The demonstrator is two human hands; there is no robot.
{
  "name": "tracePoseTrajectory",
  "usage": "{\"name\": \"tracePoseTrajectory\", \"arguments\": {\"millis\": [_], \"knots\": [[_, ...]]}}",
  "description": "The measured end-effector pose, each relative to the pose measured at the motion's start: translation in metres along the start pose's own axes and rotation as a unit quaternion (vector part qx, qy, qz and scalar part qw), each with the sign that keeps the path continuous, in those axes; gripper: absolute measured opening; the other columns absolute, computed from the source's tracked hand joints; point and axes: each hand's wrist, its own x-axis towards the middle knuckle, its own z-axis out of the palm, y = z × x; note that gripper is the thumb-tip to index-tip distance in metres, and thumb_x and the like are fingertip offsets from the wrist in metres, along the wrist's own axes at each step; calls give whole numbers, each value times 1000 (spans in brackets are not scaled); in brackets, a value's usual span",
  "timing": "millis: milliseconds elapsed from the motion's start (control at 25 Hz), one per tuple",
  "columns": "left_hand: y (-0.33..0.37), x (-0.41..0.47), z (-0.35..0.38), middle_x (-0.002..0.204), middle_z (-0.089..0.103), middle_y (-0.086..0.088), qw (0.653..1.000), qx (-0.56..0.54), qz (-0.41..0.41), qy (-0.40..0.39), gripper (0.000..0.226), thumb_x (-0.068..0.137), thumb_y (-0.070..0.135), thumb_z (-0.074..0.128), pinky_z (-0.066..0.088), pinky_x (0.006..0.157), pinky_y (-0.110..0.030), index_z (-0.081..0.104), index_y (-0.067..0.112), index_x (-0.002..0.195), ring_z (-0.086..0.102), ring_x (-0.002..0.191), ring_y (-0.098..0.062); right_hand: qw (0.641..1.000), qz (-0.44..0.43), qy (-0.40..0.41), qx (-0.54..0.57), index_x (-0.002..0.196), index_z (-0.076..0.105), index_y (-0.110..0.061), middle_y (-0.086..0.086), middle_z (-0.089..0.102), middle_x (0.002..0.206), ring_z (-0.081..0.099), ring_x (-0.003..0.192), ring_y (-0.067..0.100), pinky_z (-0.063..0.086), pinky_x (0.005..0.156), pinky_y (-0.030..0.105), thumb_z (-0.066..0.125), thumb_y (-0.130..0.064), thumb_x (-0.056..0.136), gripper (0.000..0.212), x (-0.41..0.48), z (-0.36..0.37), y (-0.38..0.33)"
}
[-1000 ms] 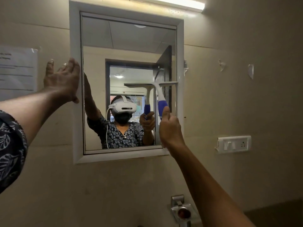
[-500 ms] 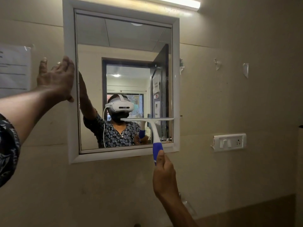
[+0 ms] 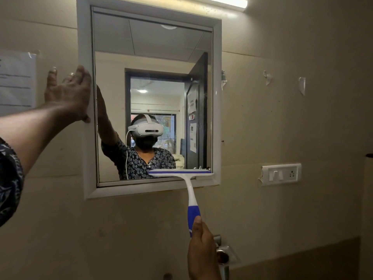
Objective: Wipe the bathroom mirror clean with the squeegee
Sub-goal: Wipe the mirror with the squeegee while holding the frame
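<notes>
The mirror hangs on the beige wall in a white frame. A white and blue squeegee has its blade lying level across the bottom right of the glass, reaching the lower frame edge. My right hand grips its blue handle from below, beneath the frame. My left hand lies flat with fingers spread against the frame's left side. The glass reflects a person with a headset.
A white switch plate sits on the wall to the right of the mirror. A metal tap fitting juts out below, partly behind my right hand. A paper notice hangs at the left. A light bar glows above.
My right hand has drawn the squeegee straight down the right side of the glass, from mid height to the bottom edge. My left hand has stayed on the frame.
</notes>
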Motion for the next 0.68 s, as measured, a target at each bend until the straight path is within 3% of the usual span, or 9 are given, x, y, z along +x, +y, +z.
{"name": "tracePoseTrajectory", "arguments": {"millis": [120, 280, 520, 680], "knots": [[-1, 1, 0, 160, -1, -11, 1000, -3, 1, 0, 118, 67, 24, 82, -4, 117, -50, 1, 7, 151, 15, 146, -31, 1000, -13, -3, -7, 90, 52, -15, -2, 52, 72, 52, 66, 8, 40, 61, 17, 23, -41, 96, 40, 1, -4, 1], [-1, 1, 0, 160, -1, -11, 1000, 10, -5, -3, 119, 66, 27, 82, -3, 117, -50, 0, 7, 151, 15, 146, -29, 998, -31, 43, -15, 86, 54, -12, -5, 49, 62, 48, 56, 5, 36, 49, 10, 29, -35, 96, 36, 3, -8, -12], [-1, 3, 3, 160, -3, -10, 1000, 21, -4, -6, 122, 65, 30, 82, -3, 117, -49, -1, 9, 151, 13, 147, -26, 972, -234, 9, -17, 77, 49, -19, -4, 43, 54, 45, 37, 0, 31, 34, 10, 25, -41, 97, 38, 44, -31, -114], [-1, 4, 3, 160, -3, -9, 1000, 19, -6, -4, 122, 64, 29, 82, -3, 117, -48, -1, 8, 151, 13, 147, -26, 953, -298, 36, -31, 74, 47, -16, -3, 42, 55, 40, 36, 2, 34, 37, 16, 24, -41, 100, 43, 105, -41, -205]]}}
